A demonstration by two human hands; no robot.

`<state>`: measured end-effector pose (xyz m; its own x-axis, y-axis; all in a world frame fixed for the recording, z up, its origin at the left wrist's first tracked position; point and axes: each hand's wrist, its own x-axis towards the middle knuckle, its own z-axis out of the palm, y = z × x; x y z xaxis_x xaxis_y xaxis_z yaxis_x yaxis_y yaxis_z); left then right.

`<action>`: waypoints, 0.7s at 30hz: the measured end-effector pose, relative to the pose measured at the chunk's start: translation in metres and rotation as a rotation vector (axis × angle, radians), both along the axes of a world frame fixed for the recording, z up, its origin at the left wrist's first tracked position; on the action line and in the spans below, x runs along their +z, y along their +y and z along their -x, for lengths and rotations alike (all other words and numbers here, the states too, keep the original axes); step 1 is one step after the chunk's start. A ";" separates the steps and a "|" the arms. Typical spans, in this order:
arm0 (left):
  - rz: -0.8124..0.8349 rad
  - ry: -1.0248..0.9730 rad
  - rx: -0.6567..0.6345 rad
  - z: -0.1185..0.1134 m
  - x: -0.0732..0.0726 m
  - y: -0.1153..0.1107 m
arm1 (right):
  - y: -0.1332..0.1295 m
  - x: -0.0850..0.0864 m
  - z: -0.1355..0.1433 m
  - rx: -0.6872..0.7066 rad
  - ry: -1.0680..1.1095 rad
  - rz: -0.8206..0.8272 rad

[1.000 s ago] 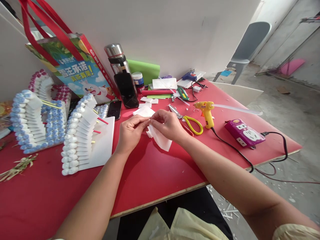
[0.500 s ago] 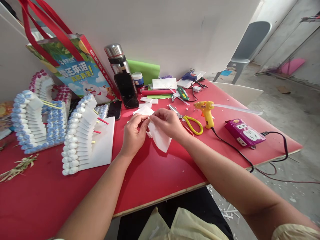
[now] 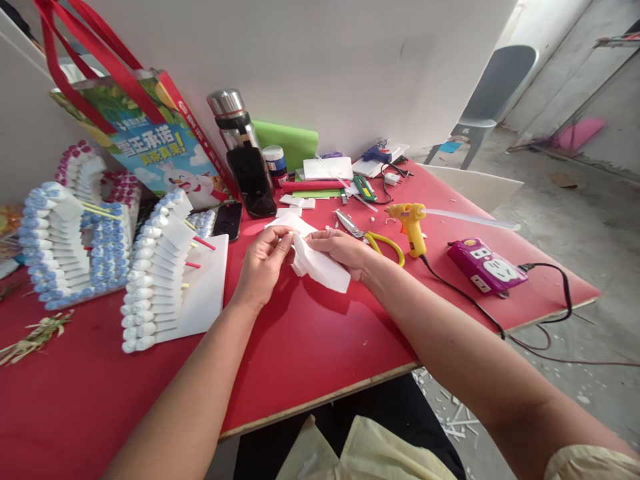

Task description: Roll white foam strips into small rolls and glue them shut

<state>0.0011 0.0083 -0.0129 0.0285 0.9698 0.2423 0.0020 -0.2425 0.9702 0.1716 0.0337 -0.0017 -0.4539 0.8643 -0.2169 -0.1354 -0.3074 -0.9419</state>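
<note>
Between my two hands a thin sheet of white paper [image 3: 325, 268] is held above the red table, its loose end hanging to the right. My left hand [image 3: 265, 260] pinches one end, where the paper looks bunched. The fingers of my right hand [image 3: 337, 248] press on the paper's upper edge. Behind the hands lie small white foam pieces [image 3: 299, 201] and pliers with yellow handles [image 3: 385, 245], partly behind my right hand. To the left stands a white fan-shaped model [image 3: 155, 280] edged with rolled white and pale blue pieces, on a white board [image 3: 207, 293].
A yellow hot glue gun [image 3: 413, 227] stands right of the pliers, its cord running to a purple power strip [image 3: 487, 267]. A steel flask [image 3: 233, 123], a leaning phone [image 3: 251, 181] and a printed bag [image 3: 150, 140] line the back. A blue-edged model [image 3: 75, 247] sits far left.
The paper's loose end has swung from hanging down to pointing right. My right hand has moved slightly right and down along it, while my left hand keeps its pinch.
</note>
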 end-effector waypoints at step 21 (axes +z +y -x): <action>-0.034 0.111 0.052 0.007 -0.003 0.003 | 0.002 0.001 -0.002 0.120 0.077 0.040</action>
<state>-0.0060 0.0112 -0.0157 0.0071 0.9620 0.2729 0.1223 -0.2716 0.9546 0.1739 0.0354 -0.0009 -0.5703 0.7940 -0.2106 -0.1662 -0.3626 -0.9170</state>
